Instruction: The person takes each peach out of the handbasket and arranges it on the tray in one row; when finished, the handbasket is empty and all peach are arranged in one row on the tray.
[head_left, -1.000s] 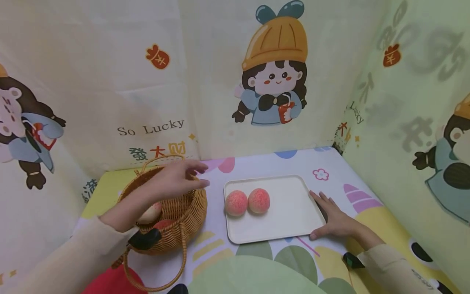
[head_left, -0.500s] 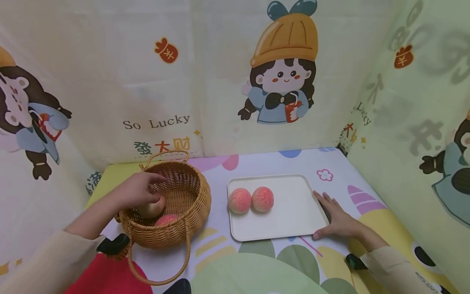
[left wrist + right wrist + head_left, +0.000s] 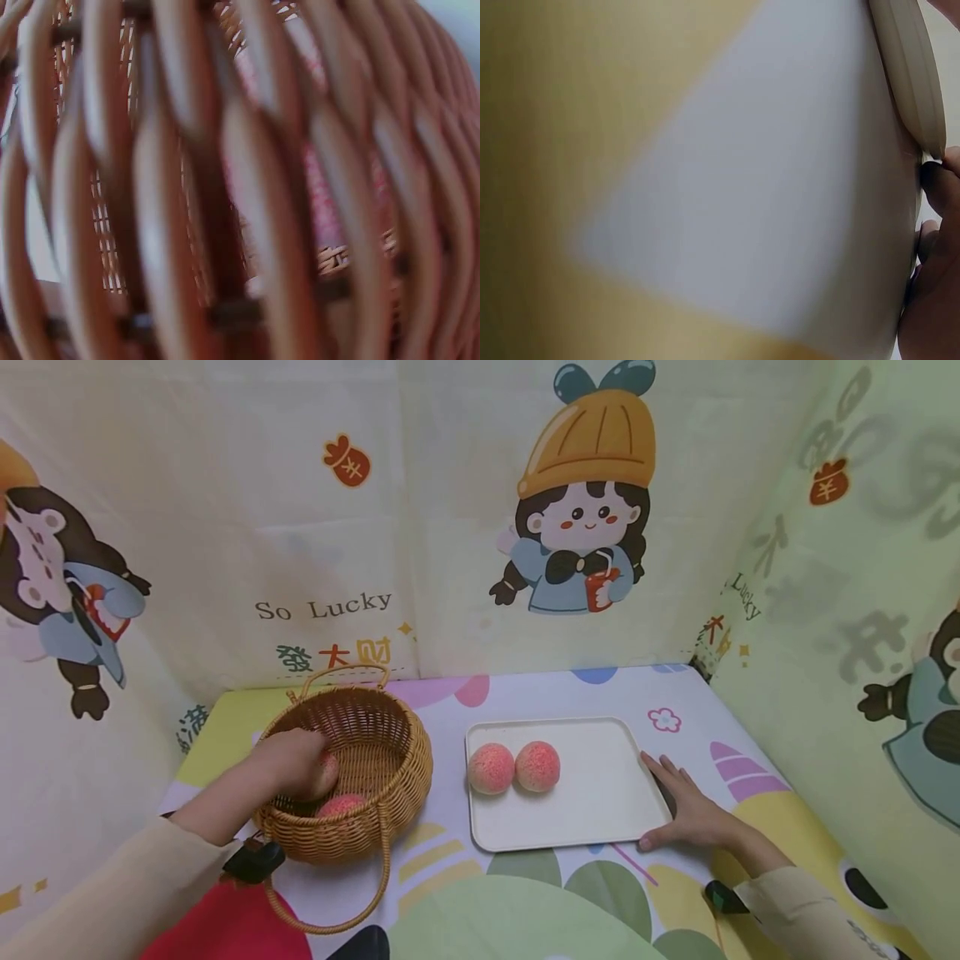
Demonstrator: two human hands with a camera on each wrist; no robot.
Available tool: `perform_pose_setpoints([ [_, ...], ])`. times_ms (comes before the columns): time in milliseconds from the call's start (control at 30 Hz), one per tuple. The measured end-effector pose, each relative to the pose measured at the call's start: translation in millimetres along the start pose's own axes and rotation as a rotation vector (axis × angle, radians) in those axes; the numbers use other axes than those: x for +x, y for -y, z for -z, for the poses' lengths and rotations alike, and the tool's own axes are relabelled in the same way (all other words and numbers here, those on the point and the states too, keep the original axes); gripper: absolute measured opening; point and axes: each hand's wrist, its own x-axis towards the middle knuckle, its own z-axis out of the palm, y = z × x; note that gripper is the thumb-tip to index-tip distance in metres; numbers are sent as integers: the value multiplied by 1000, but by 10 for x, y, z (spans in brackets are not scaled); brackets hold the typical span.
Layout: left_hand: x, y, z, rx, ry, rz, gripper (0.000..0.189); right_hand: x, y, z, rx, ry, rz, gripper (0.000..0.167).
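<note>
My left hand (image 3: 291, 762) reaches down inside a round wicker basket (image 3: 412, 793). Its fingers curl over a pale peach (image 3: 327, 774), mostly covered by the hand. Beside it in the basket lies a second, pinker peach (image 3: 342, 805). The left wrist view is filled by the blurred basket weave (image 3: 165, 187), with pink showing through the gaps. To the right is a white rectangular tray (image 3: 600, 785), with two pink peaches side by side near its left end, one peach (image 3: 491, 768) and another peach (image 3: 537, 766). My right hand (image 3: 690, 810) rests spread against the tray's right edge.
One basket handle (image 3: 345, 928) hangs over the near side; the other handle (image 3: 341, 670) stands at the back. A patterned cloth (image 3: 540, 910) covers the table. Printed fabric walls (image 3: 450, 527) enclose the back and both sides.
My left hand moved from above the basket down into it, and its fingers closed over the pale peach. The right hand stays at the tray's edge. The head view has shifted slightly.
</note>
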Motion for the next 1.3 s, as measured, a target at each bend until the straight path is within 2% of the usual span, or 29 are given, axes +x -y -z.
perform_pose_setpoints([
  [167, -15, -5, -68, 41, -66, 0, 19, -1, -4, -4, 0, -5, 6, 134],
  [267, -24, -10, -58, 46, -53, 8, 16, -1, -5, -5, 5, -6, 9, 134],
  [333, -19, 2, -50, 30, -50, 12, 28, 0, -8, -7, 8, -6, 11, 134],
  [400, -1, 27, -42, -36, -67, 20, 46, 2, -11, -10, 5, -4, 9, 134],
  [467, 16, 52, -24, -153, -97, 22, 63, 3, -12, -13, 4, -3, 5, 134],
  [533, 20, 61, 11, -309, -128, 27, 67, 2, -8, -14, 2, -2, 3, 134],
  [600, 13, 49, 58, -500, -131, 44, 67, -2, 2, -11, 2, -2, 1, 134],
  [833, -18, -125, 231, -1053, -80, 136, 69, -12, 9, -4, 1, -5, 4, 134],
  [1000, 55, -307, 328, -1443, -35, 84, 64, -13, -15, -6, 5, -8, 11, 133],
  [1167, 207, -615, 363, -1608, -58, 5, 64, -13, -31, -9, 6, -10, 9, 133],
  [1300, 364, -942, 354, -1623, -83, -43, 61, -9, -42, -18, 2, -10, 12, 133],
])
